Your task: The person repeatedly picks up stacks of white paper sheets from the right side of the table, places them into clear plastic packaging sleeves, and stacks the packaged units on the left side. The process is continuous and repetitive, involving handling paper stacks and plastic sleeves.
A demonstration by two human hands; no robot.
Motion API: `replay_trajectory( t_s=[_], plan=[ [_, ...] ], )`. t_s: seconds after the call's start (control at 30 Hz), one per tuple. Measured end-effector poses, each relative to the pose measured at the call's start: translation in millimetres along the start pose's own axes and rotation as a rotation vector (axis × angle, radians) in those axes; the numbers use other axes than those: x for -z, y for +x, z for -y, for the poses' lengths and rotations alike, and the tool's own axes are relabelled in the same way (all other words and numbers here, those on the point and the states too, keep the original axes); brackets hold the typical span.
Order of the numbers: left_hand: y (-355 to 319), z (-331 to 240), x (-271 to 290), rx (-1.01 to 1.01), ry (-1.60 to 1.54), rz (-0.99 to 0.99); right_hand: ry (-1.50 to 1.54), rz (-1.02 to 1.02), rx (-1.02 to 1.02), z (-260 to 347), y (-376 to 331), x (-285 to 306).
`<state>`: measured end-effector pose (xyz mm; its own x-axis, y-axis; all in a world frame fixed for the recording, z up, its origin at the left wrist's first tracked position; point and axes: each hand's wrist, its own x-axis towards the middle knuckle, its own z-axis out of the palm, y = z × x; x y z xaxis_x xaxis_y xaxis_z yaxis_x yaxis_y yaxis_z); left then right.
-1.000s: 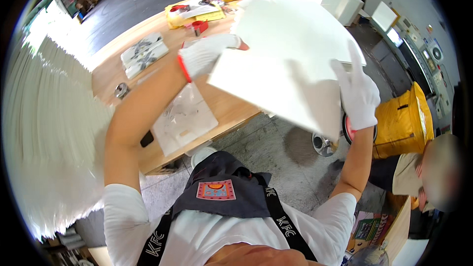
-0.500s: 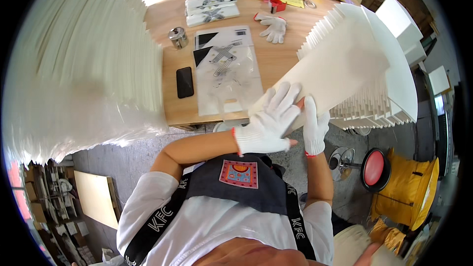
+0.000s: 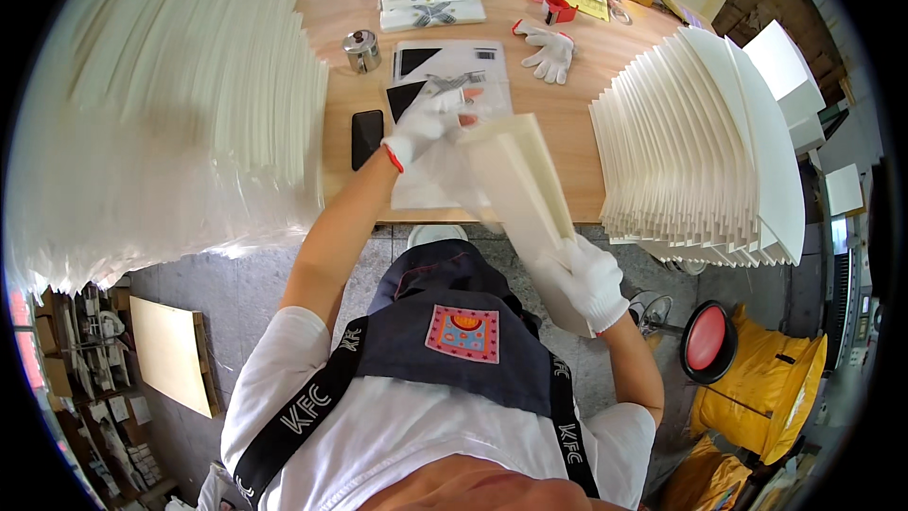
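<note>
Head view, two gloved hands, one folded card

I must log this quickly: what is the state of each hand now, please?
Left hand: closed on a clear plastic bag over the table.
Right hand: closed on the lower end of a folded cream paper sleeve.

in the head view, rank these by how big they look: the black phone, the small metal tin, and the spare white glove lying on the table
1. Spare white glove
2. Black phone, close to the glove in look, so this order is unsure
3. Small metal tin
</note>
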<state>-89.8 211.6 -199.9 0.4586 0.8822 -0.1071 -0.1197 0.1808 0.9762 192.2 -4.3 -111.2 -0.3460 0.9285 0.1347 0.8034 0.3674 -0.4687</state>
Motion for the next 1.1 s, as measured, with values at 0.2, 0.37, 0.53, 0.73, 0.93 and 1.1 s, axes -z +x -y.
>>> replay_trajectory(
  t_s=[0.2, 0.37, 0.53, 0.73, 0.93, 1.1],
  plan=[
    [-34.1, -31.1, -41.8, -0.296, 0.396, 0.051, -0.360, 0.192, -0.093, -22.2, 21.4, -47.6],
    [-116.8, 3.3, -107.8, -0.261, 1.009, 0.052, 0.386, 0.364, -0.272, -57.6, 58.5, -40.1],
    [-117.7, 42.1, -104.4, -1.008, 0.784, 0.190, 1.147, 0.187, -0.347, -133.3, 84.5, -122.5],
    [-76.0, -2.7, -144.9, -0.966, 0.885, -0.017, 0.118, 0.033, -0.145, -109.7, 111.8, -175.0],
    [-80.8, 35.0, -131.1, -0.645, 0.753, 0.026, -0.176, -0.011, -0.096, -52.3, 99.6, -177.4],
    [-97.8, 87.4, -80.6, -0.396, 0.683, -0.172, -0.023, -0.382, -0.042, -3.8, 27.2, -151.1]
  ],
)
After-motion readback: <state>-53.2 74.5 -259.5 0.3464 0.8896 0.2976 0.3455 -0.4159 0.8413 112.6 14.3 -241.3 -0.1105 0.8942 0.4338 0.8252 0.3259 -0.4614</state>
